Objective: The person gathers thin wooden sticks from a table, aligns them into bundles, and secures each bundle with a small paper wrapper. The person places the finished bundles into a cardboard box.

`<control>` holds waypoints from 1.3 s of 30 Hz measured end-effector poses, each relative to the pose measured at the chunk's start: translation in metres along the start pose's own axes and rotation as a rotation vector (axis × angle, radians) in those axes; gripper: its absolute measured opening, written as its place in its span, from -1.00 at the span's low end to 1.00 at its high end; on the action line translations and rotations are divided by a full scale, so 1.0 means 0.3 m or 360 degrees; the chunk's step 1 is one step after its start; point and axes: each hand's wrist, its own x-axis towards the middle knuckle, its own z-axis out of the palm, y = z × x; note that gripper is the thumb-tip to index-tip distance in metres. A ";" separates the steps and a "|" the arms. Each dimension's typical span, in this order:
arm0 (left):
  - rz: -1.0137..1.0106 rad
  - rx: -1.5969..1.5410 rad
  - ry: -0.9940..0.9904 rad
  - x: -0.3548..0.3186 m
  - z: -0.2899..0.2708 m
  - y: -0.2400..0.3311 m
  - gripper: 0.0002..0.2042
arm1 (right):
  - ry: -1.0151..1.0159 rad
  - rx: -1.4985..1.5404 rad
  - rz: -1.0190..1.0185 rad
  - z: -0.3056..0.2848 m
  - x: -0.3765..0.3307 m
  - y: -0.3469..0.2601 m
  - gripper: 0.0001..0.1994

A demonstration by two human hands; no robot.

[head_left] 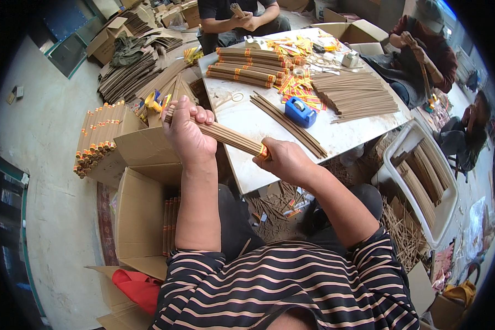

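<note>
A bundle of brown incense sticks (234,136) slants between my hands, above the near edge of the white table (242,159). My left hand (188,129) is closed round its upper left end, where stick tips poke out past the fist. At the lower right end, my right hand (287,160) grips the bundle over a red and yellow label band (264,150), partly hidden by the fingers. Beyond my hands, several loose sticks (289,125) lie beside a blue tape dispenser (300,112). Labels (298,88) in red and yellow are scattered behind it.
Banded bundles (247,66) and a spread of loose sticks (355,93) cover the table's far part. An open carton (132,214) stands left of my legs, near more stacked bundles (99,132). A white tub (448,214) of sticks is at right. Other people sit around the table.
</note>
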 end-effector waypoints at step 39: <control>-0.0800 0.0417 -0.1078 -0.089 0.065 -0.003 -0.47 | 0.0303 -0.0641 -0.0876 -0.153 -0.097 -0.187 0.23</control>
